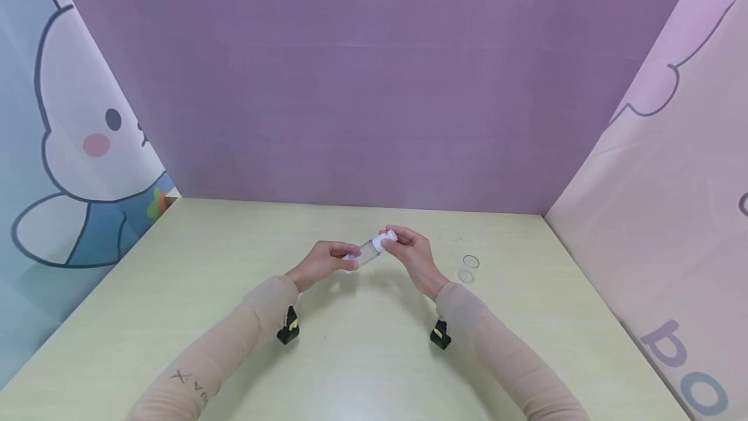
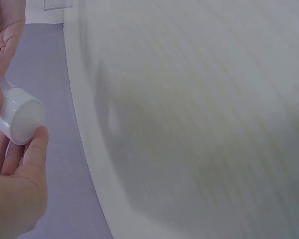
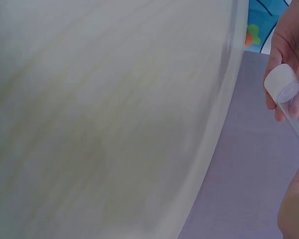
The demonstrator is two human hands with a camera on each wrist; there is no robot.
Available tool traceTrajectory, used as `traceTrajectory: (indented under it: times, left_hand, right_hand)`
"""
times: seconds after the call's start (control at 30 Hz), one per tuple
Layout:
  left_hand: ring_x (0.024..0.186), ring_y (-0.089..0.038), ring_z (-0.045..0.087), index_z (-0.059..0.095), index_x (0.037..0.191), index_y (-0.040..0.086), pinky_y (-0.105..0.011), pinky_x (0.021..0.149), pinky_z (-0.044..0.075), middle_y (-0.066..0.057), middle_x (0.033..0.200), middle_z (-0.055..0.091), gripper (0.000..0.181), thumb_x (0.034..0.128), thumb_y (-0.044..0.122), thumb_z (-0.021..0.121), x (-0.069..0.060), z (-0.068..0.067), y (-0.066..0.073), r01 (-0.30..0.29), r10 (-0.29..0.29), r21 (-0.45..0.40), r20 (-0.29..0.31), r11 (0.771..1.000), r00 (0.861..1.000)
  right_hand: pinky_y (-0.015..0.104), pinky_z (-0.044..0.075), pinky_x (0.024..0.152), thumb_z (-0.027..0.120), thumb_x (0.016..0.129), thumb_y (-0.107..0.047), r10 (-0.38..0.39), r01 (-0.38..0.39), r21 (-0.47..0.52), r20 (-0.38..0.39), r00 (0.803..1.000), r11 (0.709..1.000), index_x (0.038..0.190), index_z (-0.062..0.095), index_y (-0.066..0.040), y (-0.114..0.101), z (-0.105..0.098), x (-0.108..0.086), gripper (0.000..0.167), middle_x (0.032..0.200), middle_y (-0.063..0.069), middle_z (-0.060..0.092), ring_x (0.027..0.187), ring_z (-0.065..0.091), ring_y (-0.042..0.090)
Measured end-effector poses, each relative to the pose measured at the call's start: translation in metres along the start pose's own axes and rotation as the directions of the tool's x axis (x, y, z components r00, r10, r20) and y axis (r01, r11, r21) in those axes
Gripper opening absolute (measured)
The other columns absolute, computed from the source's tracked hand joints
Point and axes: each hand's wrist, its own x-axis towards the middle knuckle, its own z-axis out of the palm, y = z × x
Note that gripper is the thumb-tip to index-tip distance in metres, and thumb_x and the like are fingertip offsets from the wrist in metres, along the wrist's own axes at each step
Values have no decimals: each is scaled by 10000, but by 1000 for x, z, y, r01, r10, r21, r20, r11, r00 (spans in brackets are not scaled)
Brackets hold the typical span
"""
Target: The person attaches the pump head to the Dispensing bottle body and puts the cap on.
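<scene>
A small clear bottle point(image 1: 366, 254) with white ends is held tilted above the table between both hands. The left hand point(image 1: 323, 263) pinches its lower white end point(image 2: 27, 119), which is round and flat in the left wrist view. At the upper white end point(image 1: 384, 240), the right hand point(image 1: 416, 257) grips with thumb and fingers. In the right wrist view the clear wall point(image 3: 295, 124) of the bottle runs down from the white end point(image 3: 280, 82) at the left hand point(image 3: 289, 40). Only part of the right hand point(image 3: 295, 204) shows there.
A clear, open-topped cylinder point(image 1: 468, 269) stands on the pale table point(image 1: 350, 369), right of the right hand. Behind the table rises a purple panel point(image 1: 362, 83), with printed panels at the left point(image 1: 87, 102) and right point(image 1: 660, 213).
</scene>
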Motion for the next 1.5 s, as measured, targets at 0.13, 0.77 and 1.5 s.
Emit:
traceTrajectory:
  times: [0.13, 0.77, 1.5]
  left_hand:
    - [1103, -210, 545, 627, 1169, 108, -425, 928, 417, -53, 1207, 605, 364, 816, 171, 689, 2, 1, -2, 0, 0, 6, -5, 1000, 1000]
    - [1079, -202, 560, 630, 1164, 114, -416, 927, 420, -48, 1195, 612, 345, 824, 148, 677, 4, 1, -2, 7, -7, 6, -11, 1000, 1000]
    - [1081, -208, 557, 627, 1170, 113, -429, 928, 413, -46, 1198, 610, 343, 831, 149, 669, 4, 3, -5, 4, -4, -3, 2, 1000, 1000]
  right_hand:
    - [278, 471, 902, 647, 828, -43, 9, -9, 2, -19, 1000, 1000, 1180, 577, -12, 1, 0, 0, 360, 1144, 89, 639, 989, 604, 109]
    - [262, 495, 842, 686, 810, -92, 33, -36, -39, -76, 997, 999, 1168, 581, 3, 2, 1, 2, 385, 1000, 13, 653, 897, 606, 88]
    - [249, 493, 819, 695, 800, -104, 29, -31, -16, -106, 994, 999, 1164, 549, 46, 5, 2, 0, 419, 918, -20, 616, 861, 579, 94]
